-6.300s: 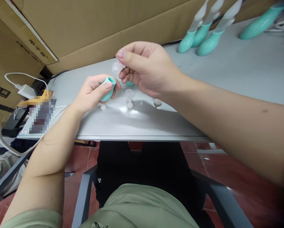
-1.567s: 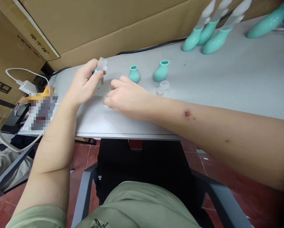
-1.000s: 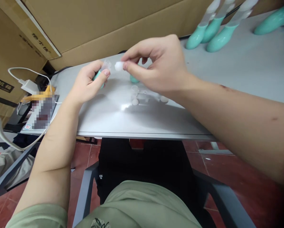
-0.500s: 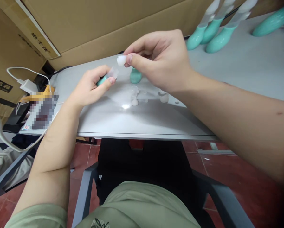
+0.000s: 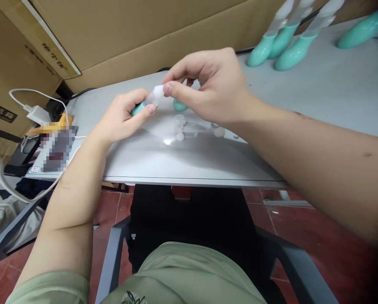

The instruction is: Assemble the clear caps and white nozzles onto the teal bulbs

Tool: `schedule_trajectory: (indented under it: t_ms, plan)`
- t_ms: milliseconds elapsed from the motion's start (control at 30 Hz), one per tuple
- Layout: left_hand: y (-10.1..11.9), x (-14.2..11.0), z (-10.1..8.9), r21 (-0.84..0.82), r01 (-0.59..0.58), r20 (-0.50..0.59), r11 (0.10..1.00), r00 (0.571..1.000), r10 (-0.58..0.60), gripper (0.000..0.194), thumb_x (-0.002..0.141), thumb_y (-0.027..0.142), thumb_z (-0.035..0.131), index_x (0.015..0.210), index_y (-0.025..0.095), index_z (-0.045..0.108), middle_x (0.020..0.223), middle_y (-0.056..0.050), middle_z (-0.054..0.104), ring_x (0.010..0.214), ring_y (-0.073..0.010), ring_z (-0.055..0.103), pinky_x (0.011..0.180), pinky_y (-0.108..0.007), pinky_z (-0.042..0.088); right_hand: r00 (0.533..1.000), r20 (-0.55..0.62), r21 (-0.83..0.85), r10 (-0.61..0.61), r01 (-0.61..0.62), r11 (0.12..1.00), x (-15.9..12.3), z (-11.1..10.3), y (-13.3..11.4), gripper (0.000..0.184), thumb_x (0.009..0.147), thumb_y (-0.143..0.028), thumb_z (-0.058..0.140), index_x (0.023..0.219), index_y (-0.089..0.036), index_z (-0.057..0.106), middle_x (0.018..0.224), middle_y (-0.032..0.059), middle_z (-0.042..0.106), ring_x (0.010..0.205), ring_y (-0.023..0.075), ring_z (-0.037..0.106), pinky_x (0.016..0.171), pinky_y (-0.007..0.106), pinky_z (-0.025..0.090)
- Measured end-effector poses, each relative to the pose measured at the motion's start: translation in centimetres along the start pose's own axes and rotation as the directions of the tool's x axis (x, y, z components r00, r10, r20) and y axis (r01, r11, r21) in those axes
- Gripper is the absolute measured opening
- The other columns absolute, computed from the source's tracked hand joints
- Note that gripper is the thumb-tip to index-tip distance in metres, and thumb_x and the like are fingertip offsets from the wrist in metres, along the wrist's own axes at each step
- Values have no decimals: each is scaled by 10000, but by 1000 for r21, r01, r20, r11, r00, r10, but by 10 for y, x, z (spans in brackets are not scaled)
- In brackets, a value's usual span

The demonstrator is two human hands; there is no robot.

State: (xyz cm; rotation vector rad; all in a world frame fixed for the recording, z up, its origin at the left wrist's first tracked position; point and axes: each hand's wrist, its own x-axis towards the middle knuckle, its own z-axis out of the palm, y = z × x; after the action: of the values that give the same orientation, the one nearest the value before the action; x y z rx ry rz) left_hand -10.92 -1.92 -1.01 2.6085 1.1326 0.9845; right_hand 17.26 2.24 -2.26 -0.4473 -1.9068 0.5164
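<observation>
My left hand is closed around a teal-and-clear bulb device, tilted with its clear end toward the upper right. Pinched between the thumb and fingers of my right hand is a small white translucent tip, which meets the clear end; how far it sits on or in it I cannot tell. Behind my right fingers, part of another teal bulb shows on the table. Below the hands lie a small clear cup-like part, a white round piece and another round piece.
Several teal bulbs with clear necks and white tips stand at the back right of the grey table, near another teal bulb. Cardboard walls the back. At left are a white charger, cables and a blurred-out flat item.
My right hand has moved left and slightly down, bringing the white tip from a gap away to the clear end of the device. My left hand has hardly moved.
</observation>
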Motion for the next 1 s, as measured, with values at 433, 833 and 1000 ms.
schedule_trajectory:
  t_ms: [433, 833, 1000]
  plan:
    - [-2, 0, 3, 11, -24, -2, 1000, 1000, 24, 753, 1223, 963, 577, 1044, 273, 822, 900, -66, 748, 819, -265, 687, 830, -447, 602, 998, 66, -13, -13, 14, 1000, -1, 2, 4, 146, 1099, -154, 979, 1111, -299, 980, 1083, -27, 965, 978, 207, 864, 935, 358, 686]
    - [-6, -4, 2, 93, -78, -18, 993, 997, 80, 763, 1251, 908, 556, 1218, 254, 948, 968, -80, 832, 875, -278, 801, 870, -441, 663, 987, 163, -79, -9, 22, 997, -3, -9, 0, 119, 1178, -368, 928, 1203, -341, 1042, 1160, -21, 985, 1042, 242, 909, 1017, 401, 731]
    - [-14, -7, 1, 140, -77, 3, 987, 997, 77, 782, 1233, 944, 539, 1265, 271, 935, 1006, -93, 824, 852, -279, 777, 909, -480, 659, 988, 155, -44, -17, 24, 999, -5, -7, 4, 167, 1175, -467, 941, 1185, -328, 1034, 1156, 11, 990, 1056, 297, 924, 995, 467, 734]
